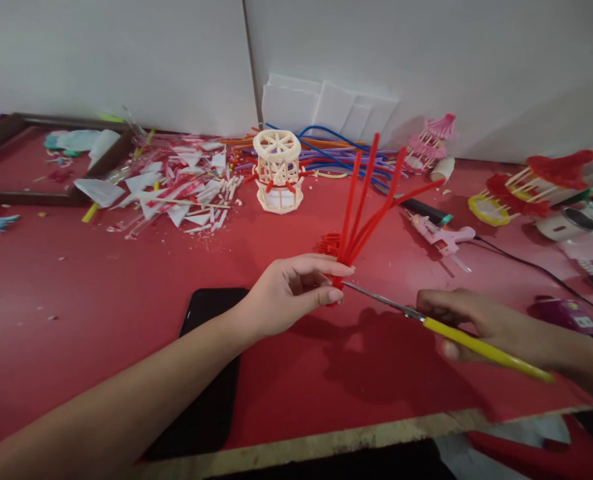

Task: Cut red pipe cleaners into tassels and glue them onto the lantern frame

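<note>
Several long red pipe cleaners (371, 200) stand fanned upward, pinched near their lower ends between the thumb and fingers of my left hand (296, 290). My right hand (471, 320) grips a pair of scissors (481, 343) with yellow handles. The tips of the blades meet the red bundle just beside my left fingertips; whether they are cutting into it I cannot tell. Behind my left hand lies a small pile of short red pieces (329, 243) on the red table (126, 320). A black phone-like slab (209, 393) rests under my left forearm.
Beyond my hands stands a cream lantern-shaped stick model (278, 170). Scraps of paper and sticks (186, 180) spread to its left. A pink glue gun (441, 233) with a black cord lies at right, near a red and yellow model (536, 180). Coloured pipe cleaners (336, 157) lie along the wall.
</note>
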### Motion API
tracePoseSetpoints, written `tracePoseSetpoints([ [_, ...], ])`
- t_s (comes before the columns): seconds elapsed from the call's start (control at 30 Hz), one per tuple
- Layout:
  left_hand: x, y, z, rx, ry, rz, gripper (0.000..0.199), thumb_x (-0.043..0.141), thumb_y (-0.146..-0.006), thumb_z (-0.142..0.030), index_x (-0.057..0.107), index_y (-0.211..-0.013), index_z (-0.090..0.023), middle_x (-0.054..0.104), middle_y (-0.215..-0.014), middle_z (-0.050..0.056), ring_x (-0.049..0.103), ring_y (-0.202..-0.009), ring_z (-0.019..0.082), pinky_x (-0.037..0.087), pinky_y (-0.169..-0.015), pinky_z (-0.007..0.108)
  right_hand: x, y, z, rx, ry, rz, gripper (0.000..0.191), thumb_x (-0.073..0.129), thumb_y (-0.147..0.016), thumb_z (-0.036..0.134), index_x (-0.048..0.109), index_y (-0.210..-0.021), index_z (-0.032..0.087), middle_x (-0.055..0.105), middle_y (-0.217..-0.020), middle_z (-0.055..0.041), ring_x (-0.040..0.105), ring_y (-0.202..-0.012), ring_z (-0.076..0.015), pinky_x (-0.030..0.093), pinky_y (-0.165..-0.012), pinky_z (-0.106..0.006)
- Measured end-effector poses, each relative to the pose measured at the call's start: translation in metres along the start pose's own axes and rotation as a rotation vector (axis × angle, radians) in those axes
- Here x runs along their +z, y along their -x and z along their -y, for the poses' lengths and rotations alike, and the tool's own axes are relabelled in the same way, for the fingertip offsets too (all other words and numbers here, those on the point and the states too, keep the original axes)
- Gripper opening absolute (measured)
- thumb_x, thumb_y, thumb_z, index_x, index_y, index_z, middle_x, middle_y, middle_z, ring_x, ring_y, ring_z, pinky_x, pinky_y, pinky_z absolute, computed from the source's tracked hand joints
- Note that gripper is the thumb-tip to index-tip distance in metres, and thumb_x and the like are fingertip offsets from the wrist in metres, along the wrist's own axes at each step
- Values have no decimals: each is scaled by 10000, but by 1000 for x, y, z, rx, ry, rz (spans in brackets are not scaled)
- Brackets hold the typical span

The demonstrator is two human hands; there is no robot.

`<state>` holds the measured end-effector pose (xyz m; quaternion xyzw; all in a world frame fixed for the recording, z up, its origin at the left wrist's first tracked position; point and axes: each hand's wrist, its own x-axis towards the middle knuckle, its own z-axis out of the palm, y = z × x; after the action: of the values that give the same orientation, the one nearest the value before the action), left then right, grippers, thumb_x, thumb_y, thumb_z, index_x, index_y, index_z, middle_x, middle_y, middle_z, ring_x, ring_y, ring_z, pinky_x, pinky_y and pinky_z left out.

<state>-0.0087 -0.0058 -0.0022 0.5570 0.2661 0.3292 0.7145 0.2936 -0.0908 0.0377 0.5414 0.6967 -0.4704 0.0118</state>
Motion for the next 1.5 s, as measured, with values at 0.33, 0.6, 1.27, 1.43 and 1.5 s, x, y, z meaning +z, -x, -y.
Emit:
tracePoseSetpoints([
  [0.33,4,1,-1,34,-123,7,254,755,-764,-100,773,-1007,-174,710,-924,29,647,-704,65,529,-653,151,1,0,0,25,33,9,397,566,-866,589,429,-819,219,415,-744,38,373,-648,-124,281,-563,-242],
  [0.6,4,0,-2,-97,-101,27,271,789,-733,-150,758,-1002,-159,722,-906,30,655,-682,85,531,-657,194,-1,-5,8,19,-4,55,401,613,-858,548,396,-770,222,402,-711,50,356,-618,-111,249,-544,-242],
  [1.27,3,-1,-2,-144,-95,9,317,806,-725,-196,749,-1034,-160,719,-821,21,639,-668,97,513,-636,201,-15,-12,32,29,0,74,440,589,-852,610,421,-754,216,389,-710,44,340,-623,-111,278,-537,-233],
  [1.43,3,-1,-3,-128,-86,11,298,805,-720,-189,750,-1011,-166,731,-902,30,657,-680,102,528,-649,216,-16,-11,34,31,-5,74,451,599,-841,617,416,-734,219,380,-694,46,332,-602,-107,277,-526,-234],
  [1.5,3,-1,-3,-137,-93,11,308,812,-713,-200,749,-1013,-167,731,-887,29,664,-684,109,529,-647,219,-15,-12,33,26,14,61,457,606,-834,622,420,-728,218,381,-689,47,336,-599,-108,277,-527,-236],
])
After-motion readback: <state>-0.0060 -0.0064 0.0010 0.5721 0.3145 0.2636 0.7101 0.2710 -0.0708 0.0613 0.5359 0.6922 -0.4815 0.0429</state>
